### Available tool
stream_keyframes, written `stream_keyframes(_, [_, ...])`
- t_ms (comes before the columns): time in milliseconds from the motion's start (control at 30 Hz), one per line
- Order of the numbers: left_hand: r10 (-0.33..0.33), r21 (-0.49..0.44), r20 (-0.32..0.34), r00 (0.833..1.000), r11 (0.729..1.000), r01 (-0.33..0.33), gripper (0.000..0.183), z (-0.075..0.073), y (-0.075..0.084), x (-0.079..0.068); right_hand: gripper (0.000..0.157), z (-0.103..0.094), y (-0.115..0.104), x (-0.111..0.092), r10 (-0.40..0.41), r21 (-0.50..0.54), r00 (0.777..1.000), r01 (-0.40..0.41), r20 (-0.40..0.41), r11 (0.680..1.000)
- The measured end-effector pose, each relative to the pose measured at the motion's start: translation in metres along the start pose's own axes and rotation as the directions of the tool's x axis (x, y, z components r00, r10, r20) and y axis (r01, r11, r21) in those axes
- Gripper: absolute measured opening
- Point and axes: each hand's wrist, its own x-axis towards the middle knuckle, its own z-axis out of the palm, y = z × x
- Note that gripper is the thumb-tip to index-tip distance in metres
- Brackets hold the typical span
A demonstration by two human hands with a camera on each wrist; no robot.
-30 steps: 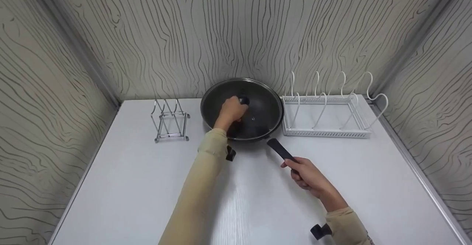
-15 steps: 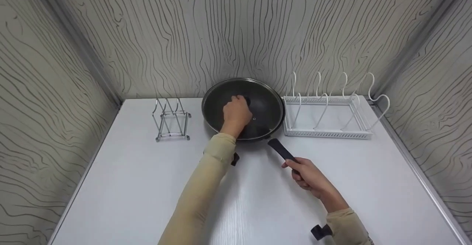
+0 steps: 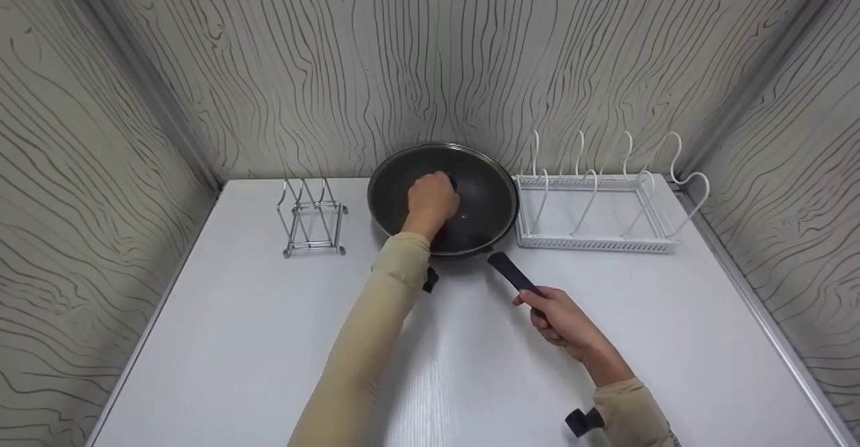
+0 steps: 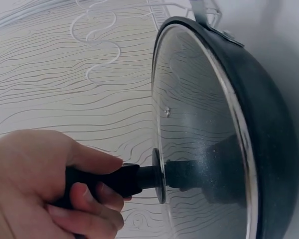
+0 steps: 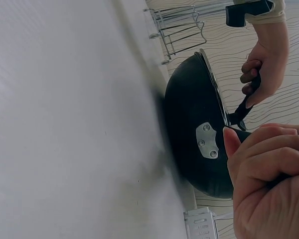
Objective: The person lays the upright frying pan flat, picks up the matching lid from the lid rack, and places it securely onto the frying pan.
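A dark wok (image 3: pixel 508 222) stands at the back middle of the white table, topped by a glass lid (image 3: pixel 480 185) with a metal rim. My left hand (image 3: pixel 432 201) reaches over it and grips the lid's black knob (image 4: pixel 124 179), fingers curled round it in the left wrist view. The lid sits in the wok's rim. My right hand (image 3: pixel 561 319) holds the wok's black handle (image 3: pixel 514 275), which points toward the front right. In the right wrist view a riveted metal bracket (image 5: pixel 207 141) shows on the wok's side, partly behind the right hand.
To the left stands a small chrome wire rack (image 3: pixel 312 249). A white rack (image 3: pixel 594 244) with tall curved wires is close beside the wok on the right. A wood-patterned wall (image 3: pixel 430 50) rises right behind the wok. The white table (image 3: pixel 269 339) extends toward the front.
My left hand has shifted slightly right and turned over the knob, its knuckles now covering most of it. The wok, the lid and my right hand stay in place.
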Motion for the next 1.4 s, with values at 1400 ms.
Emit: stream_keyframes(1400, [-0.026, -0.129, 0.039, 0.999, 0.991, 0.031, 0.036, 0.003, 0.001, -0.003, 0.037, 0.0, 0.0, 0.001, -0.009, -0.028, 1.0, 0.009, 0.006, 1.0])
